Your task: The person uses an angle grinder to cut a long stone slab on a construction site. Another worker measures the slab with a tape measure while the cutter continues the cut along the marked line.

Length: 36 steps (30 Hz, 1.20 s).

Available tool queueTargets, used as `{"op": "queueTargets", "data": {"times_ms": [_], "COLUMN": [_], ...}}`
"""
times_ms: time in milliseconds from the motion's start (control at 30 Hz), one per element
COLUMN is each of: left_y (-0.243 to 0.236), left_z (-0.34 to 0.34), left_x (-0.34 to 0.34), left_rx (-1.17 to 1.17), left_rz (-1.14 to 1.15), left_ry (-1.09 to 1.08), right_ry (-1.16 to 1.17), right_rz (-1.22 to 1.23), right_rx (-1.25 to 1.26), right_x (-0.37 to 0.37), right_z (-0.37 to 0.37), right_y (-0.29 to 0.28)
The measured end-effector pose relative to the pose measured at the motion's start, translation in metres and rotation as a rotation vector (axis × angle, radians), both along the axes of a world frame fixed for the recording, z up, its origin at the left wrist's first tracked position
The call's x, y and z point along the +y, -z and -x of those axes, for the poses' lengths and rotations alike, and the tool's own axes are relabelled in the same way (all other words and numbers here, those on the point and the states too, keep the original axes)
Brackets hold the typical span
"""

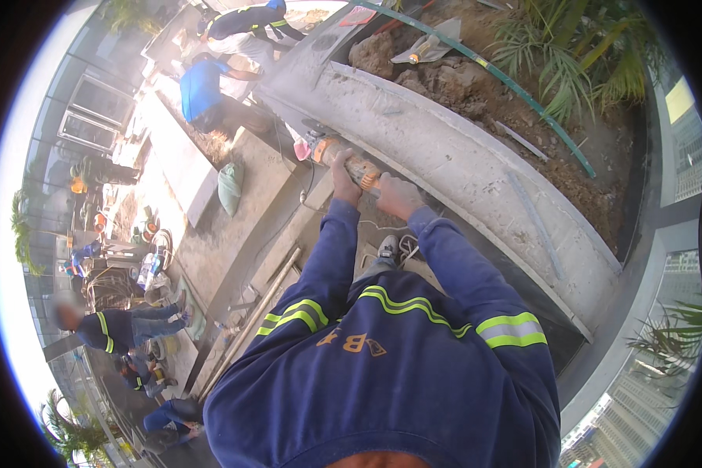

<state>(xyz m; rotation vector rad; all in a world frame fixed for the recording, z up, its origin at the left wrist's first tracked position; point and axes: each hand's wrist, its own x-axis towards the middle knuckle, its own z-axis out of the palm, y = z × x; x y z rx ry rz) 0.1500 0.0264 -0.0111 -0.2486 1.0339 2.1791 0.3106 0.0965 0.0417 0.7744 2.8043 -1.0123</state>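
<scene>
Both my hands grip an orange power grinder (pixel 363 168), angled up and left along a pale, dusty concrete curb (pixel 491 179). My left hand (pixel 345 178) is closed round its body nearer the front, and my right hand (pixel 397 195) holds it farther back. The grinder's head (pixel 320 136) is at the curb's near edge; whether it touches is hard to tell. A pink object (pixel 302 148) lies just left of the head, and a cable (pixel 312 199) runs below my left hand.
Co-workers (pixel 203 90) bend at the upper left; others (pixel 117 331) work at the lower left. A slab (pixel 179 164), green sack (pixel 231 187) and long poles (pixel 249 327) lie left. Beyond the curb are soil (pixel 437 86), a green strip (pixel 515 86) and palms (pixel 569 54).
</scene>
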Motion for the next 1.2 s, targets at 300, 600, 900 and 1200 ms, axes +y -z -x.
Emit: {"op": "queueTargets", "data": {"times_ms": [300,600,900,1200], "left_y": [-0.008,-0.003,0.000,0.003], "left_z": [-0.021,-0.027,-0.015,-0.001], "left_x": [-0.003,-0.004,-0.001,0.001], "left_rx": [-0.002,-0.011,0.003,0.018], "left_rz": [0.006,-0.006,-0.015,0.014], "left_ry": [-0.024,-0.063,-0.038,-0.029], "right_ry": [-0.006,-0.022,-0.007,0.003], "right_rz": [0.029,0.046,0.030,0.003], "right_rx": [-0.009,-0.036,-0.036,-0.012], "right_x": [-0.001,0.000,0.001,0.001], "right_z": [-0.019,-0.028,-0.014,0.004], "right_y": [-0.006,-0.014,-0.008,0.004]}}
